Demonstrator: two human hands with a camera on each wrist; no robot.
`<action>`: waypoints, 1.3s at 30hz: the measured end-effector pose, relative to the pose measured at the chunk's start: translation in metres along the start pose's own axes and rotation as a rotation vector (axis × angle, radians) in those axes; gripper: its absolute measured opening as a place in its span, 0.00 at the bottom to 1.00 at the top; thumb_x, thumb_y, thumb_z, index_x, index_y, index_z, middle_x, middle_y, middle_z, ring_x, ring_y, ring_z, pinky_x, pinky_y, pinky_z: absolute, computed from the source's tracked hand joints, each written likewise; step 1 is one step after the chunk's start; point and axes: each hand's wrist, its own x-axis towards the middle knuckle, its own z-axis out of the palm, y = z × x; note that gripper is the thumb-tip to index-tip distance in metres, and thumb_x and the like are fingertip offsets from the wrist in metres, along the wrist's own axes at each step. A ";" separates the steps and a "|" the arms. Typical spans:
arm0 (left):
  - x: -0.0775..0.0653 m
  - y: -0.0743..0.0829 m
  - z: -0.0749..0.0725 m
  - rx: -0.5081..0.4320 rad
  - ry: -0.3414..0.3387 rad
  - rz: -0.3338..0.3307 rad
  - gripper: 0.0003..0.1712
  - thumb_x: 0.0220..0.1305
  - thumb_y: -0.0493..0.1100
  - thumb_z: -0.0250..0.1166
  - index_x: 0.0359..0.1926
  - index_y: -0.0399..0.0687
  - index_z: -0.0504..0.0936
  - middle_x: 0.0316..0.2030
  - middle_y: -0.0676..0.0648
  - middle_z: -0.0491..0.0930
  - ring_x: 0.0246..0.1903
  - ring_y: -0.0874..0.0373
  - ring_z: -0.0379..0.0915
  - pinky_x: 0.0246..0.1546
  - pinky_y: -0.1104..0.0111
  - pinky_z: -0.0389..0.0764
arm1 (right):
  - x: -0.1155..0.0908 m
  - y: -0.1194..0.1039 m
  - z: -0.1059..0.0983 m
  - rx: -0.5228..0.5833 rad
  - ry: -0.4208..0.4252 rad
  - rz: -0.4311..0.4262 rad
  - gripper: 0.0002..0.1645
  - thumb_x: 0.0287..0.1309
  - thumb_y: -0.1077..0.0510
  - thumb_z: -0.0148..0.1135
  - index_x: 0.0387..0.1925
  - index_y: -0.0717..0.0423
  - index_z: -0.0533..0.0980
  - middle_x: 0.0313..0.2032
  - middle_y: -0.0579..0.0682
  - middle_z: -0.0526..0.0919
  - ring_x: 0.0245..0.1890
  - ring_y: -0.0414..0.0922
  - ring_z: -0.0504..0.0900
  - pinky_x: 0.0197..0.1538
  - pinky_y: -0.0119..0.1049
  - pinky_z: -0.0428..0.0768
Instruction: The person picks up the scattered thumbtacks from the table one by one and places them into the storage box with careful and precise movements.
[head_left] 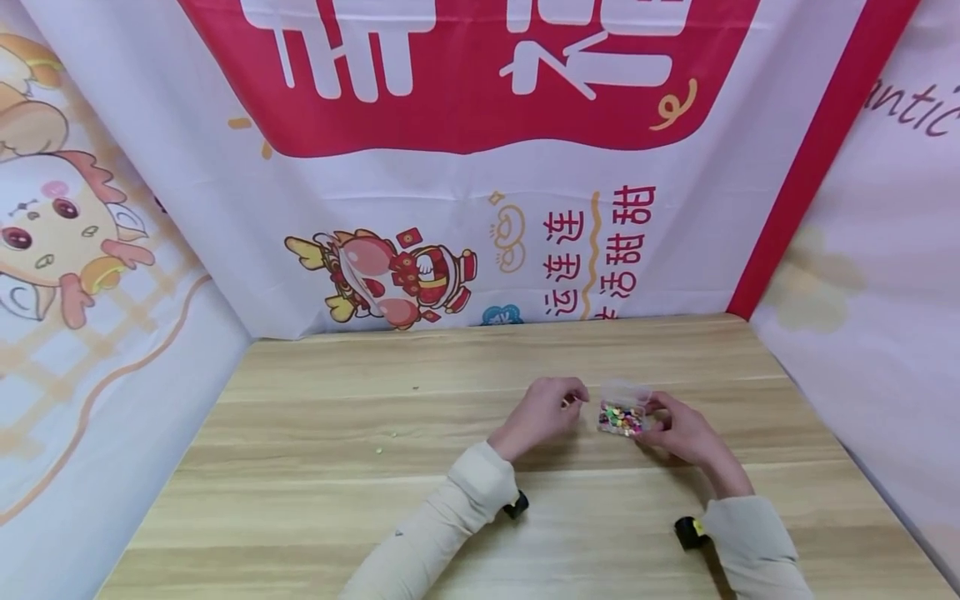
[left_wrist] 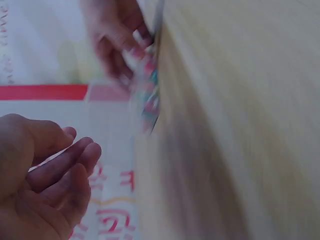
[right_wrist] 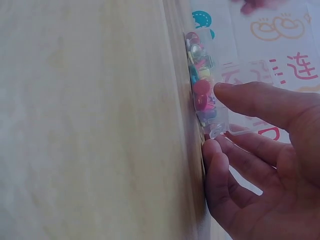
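Observation:
A small clear plastic box of many-coloured round pieces stands on the table, its clear lid raised. My right hand holds the box at its right side; in the right wrist view the thumb is by the pieces and the fingers are at the lower end. To the left of the box, my left hand hovers apart from it, fingers loosely curled. No thing shows between those fingers in the left wrist view, where the left hand is near and the box is blurred.
Tiny pale green bits and a dark speck lie on the wooden table to the left. Printed cloths hang behind the table and along both sides. A black camera is strapped at the right wrist.

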 end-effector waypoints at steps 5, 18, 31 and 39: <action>-0.023 -0.014 -0.034 -0.045 0.020 -0.064 0.09 0.62 0.33 0.61 0.43 0.44 0.83 0.41 0.45 0.86 0.39 0.60 0.80 0.41 0.75 0.80 | -0.001 0.000 -0.001 0.002 0.007 -0.013 0.34 0.54 0.59 0.70 0.59 0.64 0.65 0.41 0.60 0.80 0.26 0.41 0.75 0.22 0.34 0.75; -0.088 -0.054 -0.091 -0.020 0.069 -0.258 0.10 0.64 0.33 0.59 0.44 0.42 0.83 0.41 0.42 0.85 0.38 0.57 0.79 0.42 0.63 0.82 | -0.003 -0.001 -0.002 -0.007 -0.021 0.014 0.34 0.56 0.56 0.69 0.59 0.63 0.65 0.44 0.62 0.78 0.30 0.44 0.73 0.25 0.35 0.75; -0.159 -0.117 -0.133 0.155 0.153 -0.465 0.08 0.58 0.32 0.64 0.40 0.38 0.82 0.35 0.43 0.85 0.36 0.52 0.81 0.42 0.57 0.82 | 0.000 0.002 -0.003 -0.031 -0.013 -0.025 0.35 0.54 0.55 0.71 0.59 0.63 0.66 0.46 0.61 0.78 0.31 0.42 0.73 0.26 0.32 0.73; -0.170 -0.136 -0.129 0.222 0.050 -0.475 0.09 0.53 0.30 0.66 0.37 0.41 0.83 0.36 0.43 0.83 0.39 0.51 0.78 0.45 0.55 0.80 | 0.002 0.004 -0.002 -0.018 -0.015 -0.025 0.33 0.55 0.56 0.70 0.58 0.62 0.66 0.43 0.59 0.78 0.29 0.43 0.72 0.25 0.33 0.74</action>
